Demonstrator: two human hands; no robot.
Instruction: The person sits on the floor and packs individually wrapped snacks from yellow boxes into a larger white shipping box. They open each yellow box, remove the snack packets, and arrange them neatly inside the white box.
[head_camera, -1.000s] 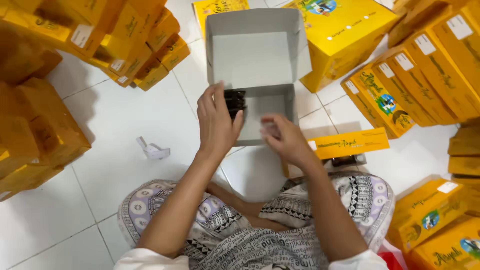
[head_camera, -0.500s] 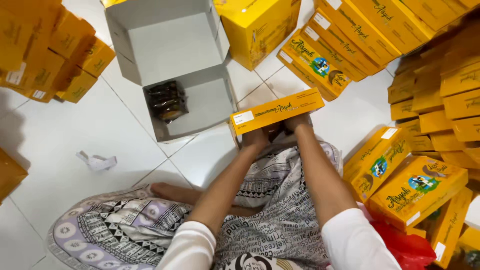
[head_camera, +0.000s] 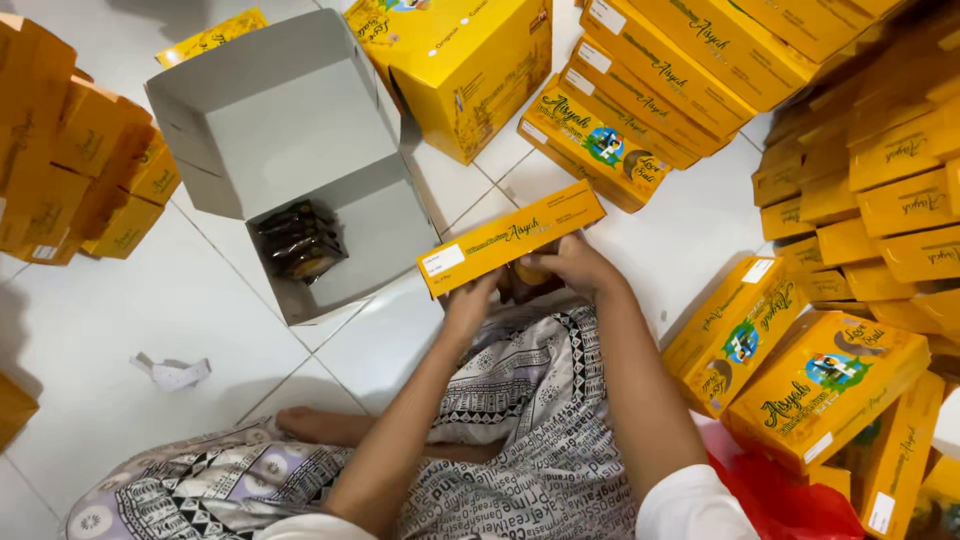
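I sit on a white tiled floor. Both hands reach into an open yellow carton in front of my knees, just below its raised lid flap. My left hand is at the carton's left side and my right hand at its right, fingers curled around dark wrapped items inside; what exactly each holds is partly hidden by the flap. To the left stands an open grey-lined box holding a small stack of dark packets in its corner.
Stacks of closed yellow cartons fill the right side and more pile up at the left. A large yellow box stands behind. A crumpled white paper scrap lies on the floor at left. Red plastic shows at lower right.
My hands left the grey-lined box, where dark packets now lie, and moved to the yellow carton near my knees. The view swung right.
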